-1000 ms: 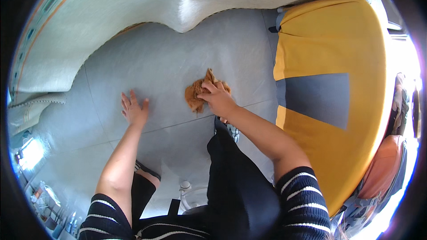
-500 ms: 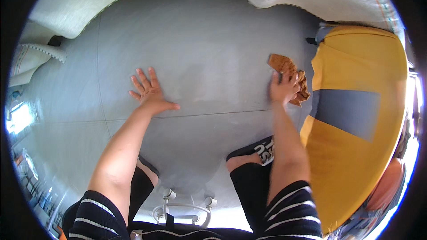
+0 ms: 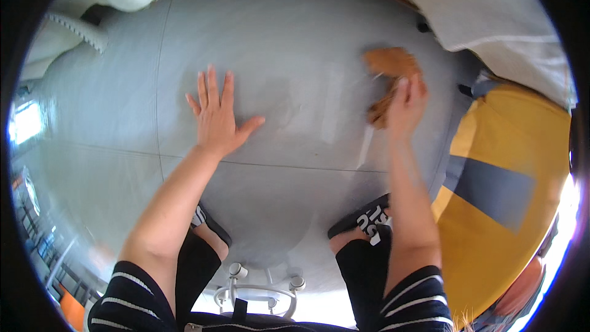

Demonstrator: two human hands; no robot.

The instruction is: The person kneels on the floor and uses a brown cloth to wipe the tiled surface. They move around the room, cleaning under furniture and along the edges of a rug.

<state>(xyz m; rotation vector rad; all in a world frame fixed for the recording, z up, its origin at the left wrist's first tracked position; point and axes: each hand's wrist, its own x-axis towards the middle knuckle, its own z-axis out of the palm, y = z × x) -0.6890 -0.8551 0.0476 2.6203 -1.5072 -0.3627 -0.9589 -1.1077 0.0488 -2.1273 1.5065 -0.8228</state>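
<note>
- On the grey floor (image 3: 283,193), toward the right, a brown cloth (image 3: 393,61) is grasped by the right hand (image 3: 407,107).
- At the left, the left hand (image 3: 216,124) is held palm down with fingers spread.
- At the far right, a yellow cover (image 3: 519,132) is seen.

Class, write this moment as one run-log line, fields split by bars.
left hand: spread on floor | right hand: holding cloth, blurred | yellow fabric: right of right hand

A rumpled orange-brown cloth (image 3: 393,61), slightly motion-blurred, bends into a left-opening curve at the frame's upper right.
</note>
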